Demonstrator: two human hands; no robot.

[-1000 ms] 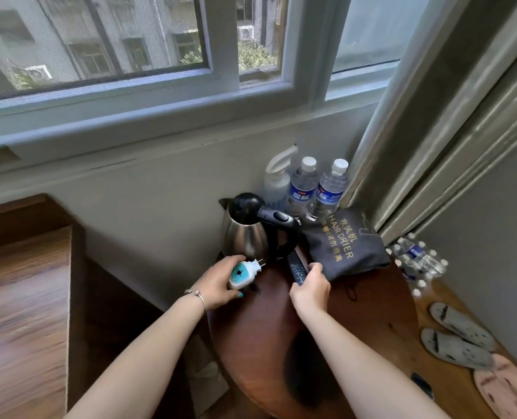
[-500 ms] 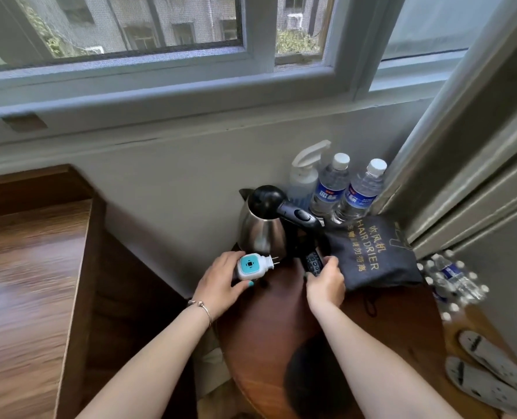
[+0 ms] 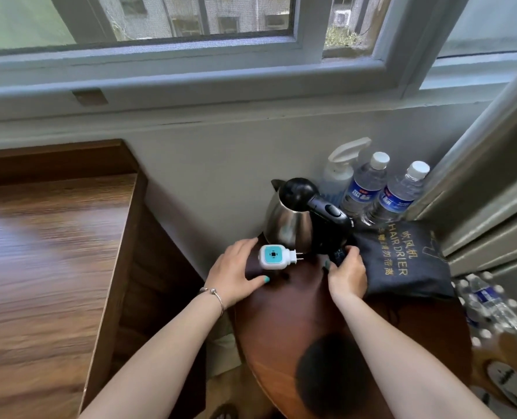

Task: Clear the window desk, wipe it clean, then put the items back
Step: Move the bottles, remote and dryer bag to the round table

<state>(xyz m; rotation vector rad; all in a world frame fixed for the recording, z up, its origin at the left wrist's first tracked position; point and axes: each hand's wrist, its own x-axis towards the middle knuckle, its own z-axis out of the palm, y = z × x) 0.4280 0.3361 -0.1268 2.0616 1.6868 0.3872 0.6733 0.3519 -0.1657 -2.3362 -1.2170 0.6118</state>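
While two bottles (image 3: 366, 186) stand behind, left hand (image 3: 236, 273) grasps one plug-in (image 3: 274, 257), right hand (image 3: 346, 275) one remote (image 3: 339, 255).

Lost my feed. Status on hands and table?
Left hand holds white-and-teal plug-in device. Right hand grips dark remote. Steel kettle close behind on round wooden table.

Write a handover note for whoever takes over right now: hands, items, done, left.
Left hand: holds the white plug-in device over the round table.
Right hand: grips a dark remote beside the hair drier bag.
Kettle, spray bottle and two water bottles stand at the back by the wall.
Done: the wooden desk on the left shows bare.
Left: cannot tell whether it has been wiped; no cloth in view.
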